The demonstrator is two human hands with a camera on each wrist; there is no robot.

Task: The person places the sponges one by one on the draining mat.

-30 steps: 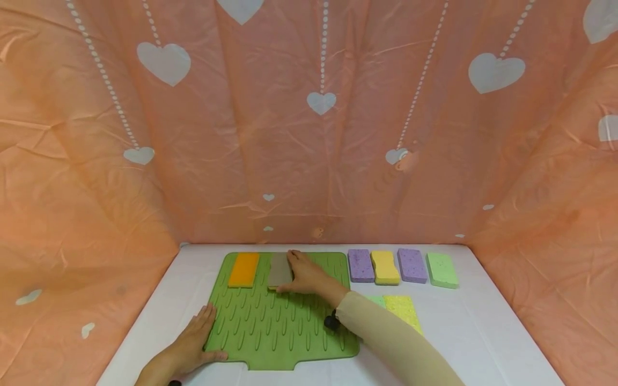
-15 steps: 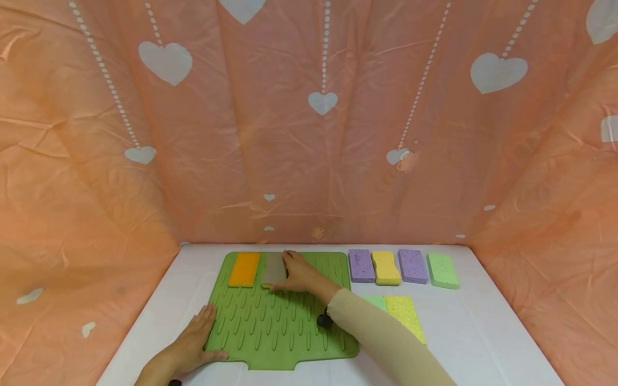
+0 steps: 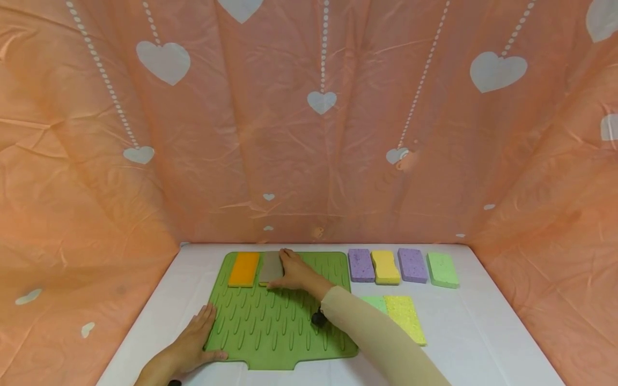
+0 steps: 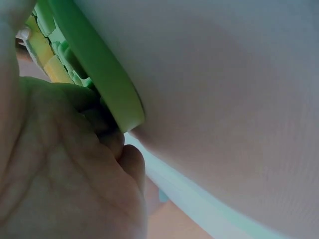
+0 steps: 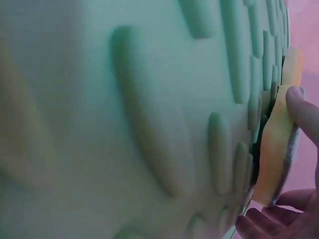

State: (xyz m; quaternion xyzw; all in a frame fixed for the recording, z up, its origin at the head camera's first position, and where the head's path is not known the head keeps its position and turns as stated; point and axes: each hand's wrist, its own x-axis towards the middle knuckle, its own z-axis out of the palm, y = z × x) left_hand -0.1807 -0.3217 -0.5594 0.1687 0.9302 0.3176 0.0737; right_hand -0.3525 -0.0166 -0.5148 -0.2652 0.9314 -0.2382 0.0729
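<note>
Head view: the right hand [image 3: 295, 273] is over the far part of a green mat [image 3: 275, 332], holding a gray-topped sponge [image 3: 271, 267]. Thumb at the near end, fingers at the far end, so it's pinched lengthwise. Gray face up, long axis running near to far, roughly parallel to the orange sponge [image 3: 243, 269] just to its left; narrow strip of mat between the two. Left hand [image 3: 193, 340] lies at the mat's left edge, fingers straight and close together, thumb spread away onto the near edge. Right of the mat on the white table [image 3: 487, 327], a row: purple sponge [image 3: 361, 265], notched yellow sponge [image 3: 385, 267], second purple sponge [image 3: 412, 265], green sponge [image 3: 442, 269]. Nearer the person, a pale green sponge [image 3: 374, 303] touches a bright yellow sponge [image 3: 405, 319]; the beige sleeve [image 3: 381, 338] crosses in front and partly hides both, plus the mat's right side. Orange backdrop [image 3: 309, 177] with hearts behind.

Left wrist view: palm fills the lower left, fingers at the mat's rim, their tips hidden. A yellow sponge piece [image 4: 42, 45] shows small at upper left, can't tell which.

Right wrist view: thumb on one end, fingers at the other. Yellow foam side faces the mat's raised ribs [image 5: 149, 109], gray layer away; can't tell if it sits fully flat.
</note>
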